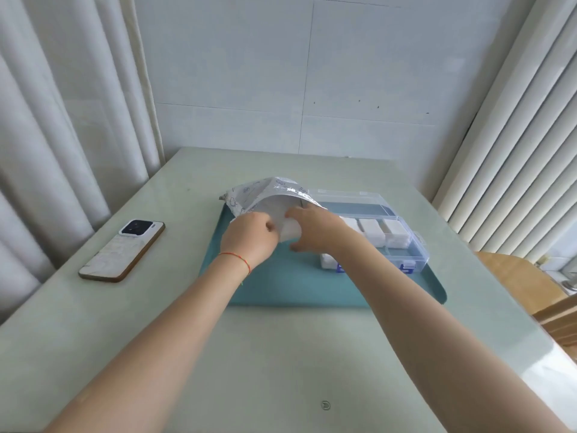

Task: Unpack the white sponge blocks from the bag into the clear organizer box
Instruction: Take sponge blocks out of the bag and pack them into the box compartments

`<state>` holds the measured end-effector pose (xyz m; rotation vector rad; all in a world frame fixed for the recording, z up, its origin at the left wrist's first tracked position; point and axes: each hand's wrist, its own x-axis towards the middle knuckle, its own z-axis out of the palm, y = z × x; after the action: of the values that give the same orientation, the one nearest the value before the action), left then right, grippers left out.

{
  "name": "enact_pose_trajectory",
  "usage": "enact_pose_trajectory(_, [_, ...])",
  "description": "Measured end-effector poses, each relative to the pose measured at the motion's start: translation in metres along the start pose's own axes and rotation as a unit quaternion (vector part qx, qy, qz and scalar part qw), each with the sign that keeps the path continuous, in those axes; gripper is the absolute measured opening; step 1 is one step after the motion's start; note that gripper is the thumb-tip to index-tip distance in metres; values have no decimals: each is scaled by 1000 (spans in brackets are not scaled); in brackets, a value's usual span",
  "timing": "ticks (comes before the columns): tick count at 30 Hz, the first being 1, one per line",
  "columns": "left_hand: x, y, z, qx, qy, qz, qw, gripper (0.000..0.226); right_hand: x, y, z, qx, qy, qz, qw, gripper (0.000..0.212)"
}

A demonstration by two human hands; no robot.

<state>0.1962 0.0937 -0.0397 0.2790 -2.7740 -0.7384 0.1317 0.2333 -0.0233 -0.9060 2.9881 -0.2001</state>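
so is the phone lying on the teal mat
No, the phone lies on the bare table, left of the teal mat.

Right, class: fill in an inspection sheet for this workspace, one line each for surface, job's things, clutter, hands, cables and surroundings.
Surface: pale green table with a teal mat on it.
Job's things: printed bag, mouth open, on the mat; clear organizer box, lid open, beside it; white sponge blocks already in several compartments.
Clutter: phone face down, left of the mat.
Hands: left hand grips the bag's edge; right hand holds a white block at the bag's mouth.
Cables: nothing seen.
Surroundings: curtains left, blinds right, panelled wall behind, wooden chair at right.
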Motion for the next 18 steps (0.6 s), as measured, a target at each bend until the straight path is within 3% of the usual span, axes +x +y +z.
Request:
enact_pose_trajectory(3, [-4, -9, -2, -21, -20, -1, 1000, 22, 13, -9, 8, -100, -38, 17, 994, 75])
enact_pose_trajectory(6, [-7, -11, -4, -60, -32, -2, 998, 23, 19, -10, 7, -133, -42, 39, 989, 53])
enact_pose_trajectory(13, [-3, -15, 1, -82, -49, -10, 995, 24, 22, -11, -6, -45, -79, 20, 996, 32])
enact_pose_trajectory(18, [-3, -15, 4, -131, -43, -30, 990, 25, 18, -1, -14, 26, -6, 49, 998, 11])
